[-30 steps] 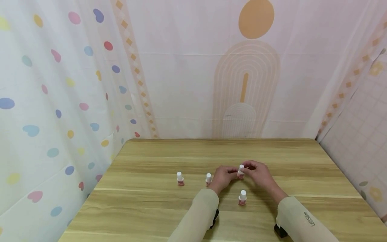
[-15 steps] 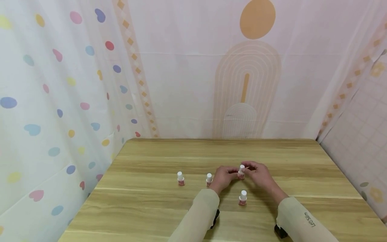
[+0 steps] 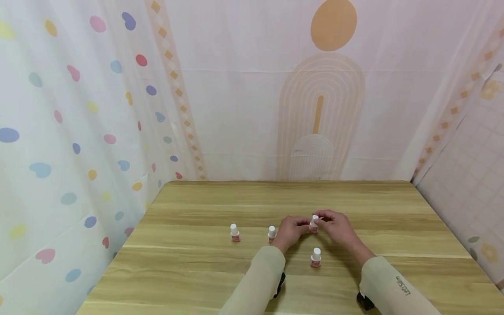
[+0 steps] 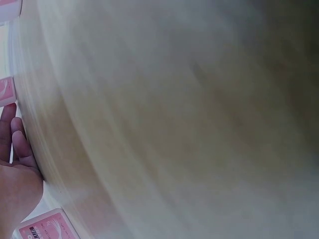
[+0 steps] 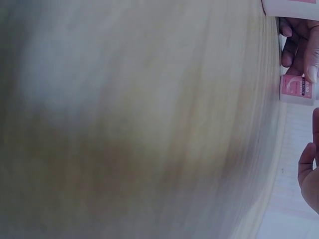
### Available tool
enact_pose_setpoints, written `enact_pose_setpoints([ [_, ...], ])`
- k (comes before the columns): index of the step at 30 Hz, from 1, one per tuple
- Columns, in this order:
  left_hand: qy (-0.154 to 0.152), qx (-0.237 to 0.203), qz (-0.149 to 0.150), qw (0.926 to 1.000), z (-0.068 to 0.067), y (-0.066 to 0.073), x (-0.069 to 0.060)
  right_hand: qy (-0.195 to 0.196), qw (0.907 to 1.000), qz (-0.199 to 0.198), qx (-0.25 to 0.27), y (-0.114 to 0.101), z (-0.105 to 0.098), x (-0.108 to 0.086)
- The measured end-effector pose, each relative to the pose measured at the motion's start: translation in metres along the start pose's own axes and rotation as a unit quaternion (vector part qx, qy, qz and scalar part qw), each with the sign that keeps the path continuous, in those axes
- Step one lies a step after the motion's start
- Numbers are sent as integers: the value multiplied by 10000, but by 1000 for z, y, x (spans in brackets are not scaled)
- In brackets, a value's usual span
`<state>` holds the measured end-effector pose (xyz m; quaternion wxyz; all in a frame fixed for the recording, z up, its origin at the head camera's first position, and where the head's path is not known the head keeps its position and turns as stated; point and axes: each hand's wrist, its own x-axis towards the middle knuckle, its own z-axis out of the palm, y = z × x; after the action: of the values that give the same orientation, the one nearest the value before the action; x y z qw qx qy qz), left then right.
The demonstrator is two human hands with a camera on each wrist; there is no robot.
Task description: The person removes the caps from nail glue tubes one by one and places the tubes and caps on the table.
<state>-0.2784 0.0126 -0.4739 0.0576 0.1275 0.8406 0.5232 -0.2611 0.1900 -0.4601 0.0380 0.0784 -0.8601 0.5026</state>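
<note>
A small pink-labelled bottle (image 3: 313,228) with a white cap stands upright on the table between both hands. My left hand (image 3: 290,232) holds its lower body from the left, thumb against the label in the right wrist view. At the white cap, the thumb and forefinger of my right hand (image 3: 337,225) pinch from the right. The left wrist view catches part of the left hand (image 4: 20,169) with a fingertip against the bottle (image 4: 7,91). In the right wrist view, the right hand (image 5: 310,174) is cut off by the edge, so its grip is hidden there.
Another like bottle (image 3: 316,258) stands upright in front, between the forearms. Two more stand to the left, one bottle (image 3: 271,235) partly behind the left wrist and one bottle (image 3: 235,233) farther out. The wooden table (image 3: 189,271) ends at a printed curtain (image 3: 236,122).
</note>
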Motion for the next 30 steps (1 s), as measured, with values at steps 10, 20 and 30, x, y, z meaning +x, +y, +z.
enact_pose_setpoints([
  [10, 22, -27, 97, 9999, -1, 1, -1, 31, 9995, 219, 237, 0, -1, 0],
  [20, 5, -67, -69, 10000, 0, 1, 0, -4, 10000, 26, 39, -1, -2, 0],
  [30, 33, -17, 44, 10000, 2, -1, 1, -69, 9998, 162, 67, -1, -2, 0],
])
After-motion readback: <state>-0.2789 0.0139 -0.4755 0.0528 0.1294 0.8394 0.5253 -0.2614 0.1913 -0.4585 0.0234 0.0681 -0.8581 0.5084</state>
